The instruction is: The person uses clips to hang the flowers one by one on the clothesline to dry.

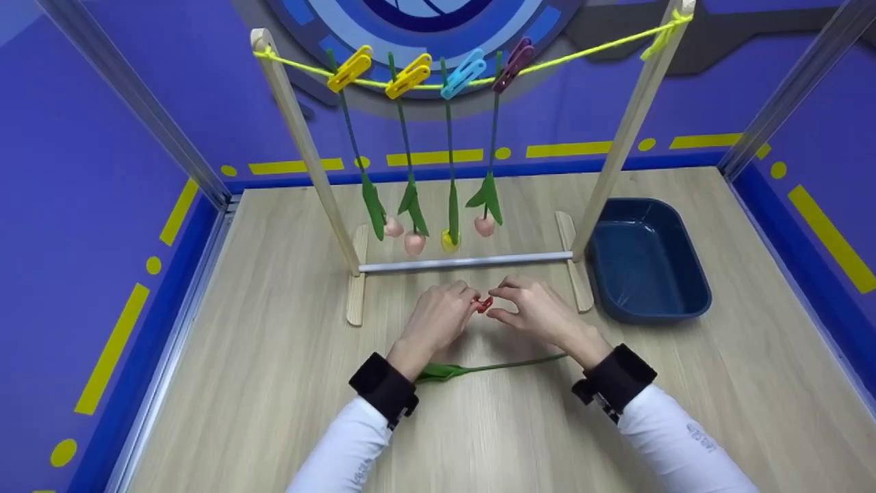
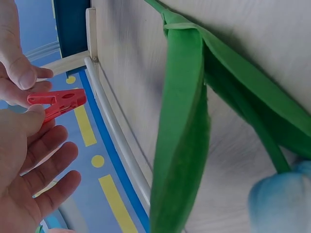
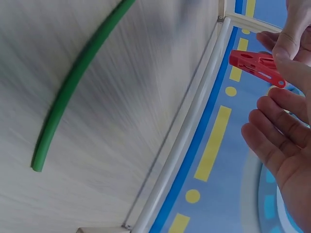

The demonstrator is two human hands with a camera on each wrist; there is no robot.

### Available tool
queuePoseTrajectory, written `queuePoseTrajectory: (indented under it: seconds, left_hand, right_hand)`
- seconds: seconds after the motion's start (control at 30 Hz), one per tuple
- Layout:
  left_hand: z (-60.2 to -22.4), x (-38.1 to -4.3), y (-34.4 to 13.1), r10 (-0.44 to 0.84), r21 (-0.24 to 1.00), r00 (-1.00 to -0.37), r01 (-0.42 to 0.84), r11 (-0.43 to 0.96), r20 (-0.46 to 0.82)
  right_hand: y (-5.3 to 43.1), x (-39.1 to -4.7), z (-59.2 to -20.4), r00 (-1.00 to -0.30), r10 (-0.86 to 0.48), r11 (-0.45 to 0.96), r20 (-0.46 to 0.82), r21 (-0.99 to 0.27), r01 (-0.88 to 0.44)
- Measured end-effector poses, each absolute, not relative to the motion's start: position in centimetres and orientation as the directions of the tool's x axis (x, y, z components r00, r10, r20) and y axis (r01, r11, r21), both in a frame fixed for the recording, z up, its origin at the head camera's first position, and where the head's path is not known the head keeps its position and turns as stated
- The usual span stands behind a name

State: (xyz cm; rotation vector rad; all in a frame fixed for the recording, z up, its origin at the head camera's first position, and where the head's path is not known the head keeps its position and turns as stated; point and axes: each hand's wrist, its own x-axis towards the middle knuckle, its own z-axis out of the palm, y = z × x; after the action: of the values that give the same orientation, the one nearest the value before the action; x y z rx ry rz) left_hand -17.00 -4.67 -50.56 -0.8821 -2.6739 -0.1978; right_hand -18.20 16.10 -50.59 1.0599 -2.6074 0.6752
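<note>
A red clothespin [image 1: 485, 305] sits between the two hands, above the table. My left hand [image 1: 441, 315] pinches it between thumb and forefinger, and its other fingers are spread in the left wrist view. Close on the other side, my right hand [image 1: 537, 308] has its thumb and forefinger apart around the clothespin; the right wrist view shows its other fingers [image 3: 279, 124] extended. Below the hands lies an artificial tulip with a green stem [image 1: 510, 365], broad leaves [image 2: 182, 121] and a blue bloom [image 2: 282, 201]. The left forearm hides its bloom from the head view.
Behind the hands stands a wooden frame [image 1: 301, 137] with a yellow cord [image 1: 582, 53]. Several tulips hang upside down from yellow, blue and purple clothespins. A white crossbar [image 1: 465, 262] joins the feet. A dark blue basin [image 1: 647, 267] stands at the right.
</note>
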Motion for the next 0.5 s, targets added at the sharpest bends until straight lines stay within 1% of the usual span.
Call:
queuePoseTrajectory:
  seconds: [0.17, 0.33, 0.4, 0.5]
  left_hand:
    - [-50.4, -16.8, -4.5, 0.575, -0.002, -0.755, 0.605, 0.796, 0.316]
    - [-50.3, -16.7, -4.4, 0.592, -0.005, -0.746, 0.620, 0.785, 0.305]
    - [-50.3, -16.6, -4.4, 0.593, 0.016, -0.746, 0.626, 0.780, 0.304]
    - [-50.3, -16.5, -4.6, 0.581, 0.102, -0.759, 0.629, 0.770, 0.295]
  right_hand:
    - [15.7, -18.1, -51.1, -0.704, -0.584, 0.606, 0.405, -0.358, -0.710]
    - [15.6, -17.8, -51.7, -0.701, -0.546, 0.578, 0.460, -0.399, -0.712]
    - [15.7, -17.6, -51.9, -0.703, -0.528, 0.567, 0.476, -0.418, -0.710]
    - [15.7, -17.3, -52.2, -0.718, -0.506, 0.559, 0.478, -0.452, -0.695]
